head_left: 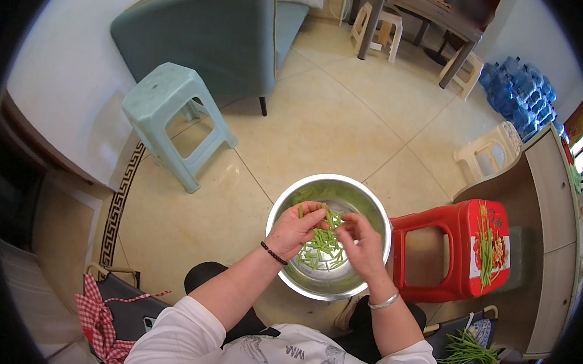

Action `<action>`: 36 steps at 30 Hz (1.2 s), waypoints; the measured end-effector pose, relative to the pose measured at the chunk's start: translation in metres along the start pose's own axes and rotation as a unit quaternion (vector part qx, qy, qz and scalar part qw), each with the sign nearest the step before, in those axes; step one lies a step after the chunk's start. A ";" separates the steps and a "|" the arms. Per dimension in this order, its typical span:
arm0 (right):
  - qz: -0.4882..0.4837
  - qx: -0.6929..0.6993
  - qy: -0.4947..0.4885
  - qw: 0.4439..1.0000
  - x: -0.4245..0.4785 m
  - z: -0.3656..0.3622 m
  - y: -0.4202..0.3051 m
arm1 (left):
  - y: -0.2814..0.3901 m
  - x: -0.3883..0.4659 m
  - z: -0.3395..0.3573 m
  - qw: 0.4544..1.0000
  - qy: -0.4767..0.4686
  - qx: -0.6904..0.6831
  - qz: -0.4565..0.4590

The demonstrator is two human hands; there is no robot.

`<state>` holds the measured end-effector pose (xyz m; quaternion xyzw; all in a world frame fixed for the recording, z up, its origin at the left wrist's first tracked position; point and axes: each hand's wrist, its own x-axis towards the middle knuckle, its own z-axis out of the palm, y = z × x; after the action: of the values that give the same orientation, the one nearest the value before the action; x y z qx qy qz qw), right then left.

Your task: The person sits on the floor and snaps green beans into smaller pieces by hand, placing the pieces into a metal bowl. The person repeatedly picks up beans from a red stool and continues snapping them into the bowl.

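Observation:
My left hand (294, 225) holds a few thin green vegetable stems between thumb and fingers, over a round stainless steel basin (379, 210). Close beside it, my right hand (364, 246) has its thumb and fingertips bent together at the lower end of those stems. Whether the right fingers grip a stem is hard to tell. Short cut lengths of green stem (318, 246) lie scattered on the basin's bottom below both hands. The basin is on the tiled floor in front of my knees.
A red plastic stool (423, 227) right of the basin bears long green stems (487, 244). More stems (469, 350) lie in a bunch at lower right. Ahead are a pale blue stool (166, 91) and a sofa (205, 36). A cabinet (549, 208) borders the right.

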<state>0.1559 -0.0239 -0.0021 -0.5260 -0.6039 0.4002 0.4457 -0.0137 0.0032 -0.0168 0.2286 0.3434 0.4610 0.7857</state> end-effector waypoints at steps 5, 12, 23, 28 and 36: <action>-0.152 -0.164 0.013 0.975 -0.003 0.013 -0.009 | -0.007 0.001 0.002 0.999 0.035 0.026 0.009; -0.264 -0.245 0.019 0.933 -0.002 0.013 -0.002 | -0.003 -0.004 0.008 0.992 0.093 0.085 0.005; -0.228 -0.218 -0.091 0.945 0.001 -0.007 -0.010 | -0.003 -0.004 0.000 0.970 0.014 0.242 -0.026; -0.168 -0.176 -0.016 0.970 0.010 -0.023 -0.012 | 0.001 -0.005 0.004 0.971 -0.012 0.234 -0.053; 0.048 0.085 0.031 0.995 0.006 -0.017 -0.003 | -0.002 -0.007 0.008 0.935 0.029 0.348 0.057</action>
<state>0.1709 -0.0179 0.0067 -0.5268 -0.5277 0.4545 0.4873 -0.0088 -0.0041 -0.0102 0.4937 0.4916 0.3627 0.6189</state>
